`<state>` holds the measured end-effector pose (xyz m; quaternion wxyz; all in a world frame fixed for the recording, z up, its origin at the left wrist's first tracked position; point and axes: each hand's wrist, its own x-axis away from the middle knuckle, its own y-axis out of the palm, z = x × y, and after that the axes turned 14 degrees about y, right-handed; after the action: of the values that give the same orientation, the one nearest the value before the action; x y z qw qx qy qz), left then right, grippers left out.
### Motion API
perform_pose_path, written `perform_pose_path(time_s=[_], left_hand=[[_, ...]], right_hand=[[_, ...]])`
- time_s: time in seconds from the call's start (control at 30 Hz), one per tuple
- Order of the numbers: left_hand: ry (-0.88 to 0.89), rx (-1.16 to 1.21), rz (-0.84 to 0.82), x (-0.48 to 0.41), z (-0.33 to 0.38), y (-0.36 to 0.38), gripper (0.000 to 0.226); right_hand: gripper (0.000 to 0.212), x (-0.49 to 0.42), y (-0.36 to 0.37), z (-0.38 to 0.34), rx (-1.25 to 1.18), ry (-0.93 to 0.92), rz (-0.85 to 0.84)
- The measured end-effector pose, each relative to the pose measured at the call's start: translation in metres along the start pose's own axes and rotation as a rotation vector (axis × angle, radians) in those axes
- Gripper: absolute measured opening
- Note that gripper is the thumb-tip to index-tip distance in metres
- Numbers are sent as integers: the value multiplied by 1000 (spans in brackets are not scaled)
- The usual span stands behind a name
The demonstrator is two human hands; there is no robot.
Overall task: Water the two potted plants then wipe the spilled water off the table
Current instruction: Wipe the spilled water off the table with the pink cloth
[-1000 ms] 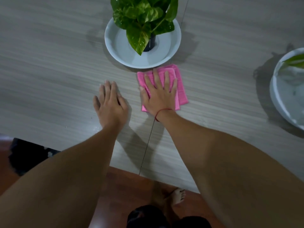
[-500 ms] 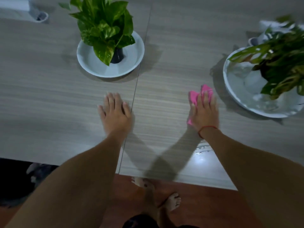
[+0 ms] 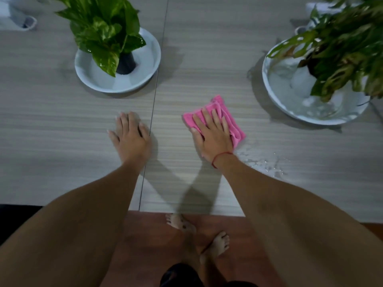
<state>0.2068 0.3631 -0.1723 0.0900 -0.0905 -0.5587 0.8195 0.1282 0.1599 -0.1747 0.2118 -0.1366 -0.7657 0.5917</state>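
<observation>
Pink cloth point(image 3: 226, 119), folded, flat on tabletop point(image 3: 62, 125) betw. the two potted plants point(image 3: 107, 36) point(image 3: 344, 46), pinned under right hand point(image 3: 213, 133), grip spread, palm down. Left hand point(image 3: 130, 135) flat on bare tabletop, fingers together, holding nothing. Wiping step, watering looks done. Spilled water point(image 3: 263, 162) just beside wrist, unwiped; next: drag cloth back-right over it w/ even pressure.

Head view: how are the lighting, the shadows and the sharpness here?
Head view: dim overall; the arms throw hard, dark shadows toward the near edge of the table; glare glints on the spilled water beside the right hand; the right plant is motion-blurred, the left plant sharper; wide-angle stretching enlarges the forearms.
</observation>
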Motion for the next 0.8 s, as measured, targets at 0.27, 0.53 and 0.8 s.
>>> perform_pose_path(time_s=[0.27, 0.53, 0.8], left_hand=[[184, -44, -21, 38, 67, 25, 50], [174, -23, -7, 35, 63, 35, 54], [126, -57, -2, 42, 63, 39, 54]], right_hand=[[55, 40, -20, 111, 35, 346, 123], [51, 37, -12, 94, -30, 236, 116], [51, 77, 12, 16, -12, -45, 12]])
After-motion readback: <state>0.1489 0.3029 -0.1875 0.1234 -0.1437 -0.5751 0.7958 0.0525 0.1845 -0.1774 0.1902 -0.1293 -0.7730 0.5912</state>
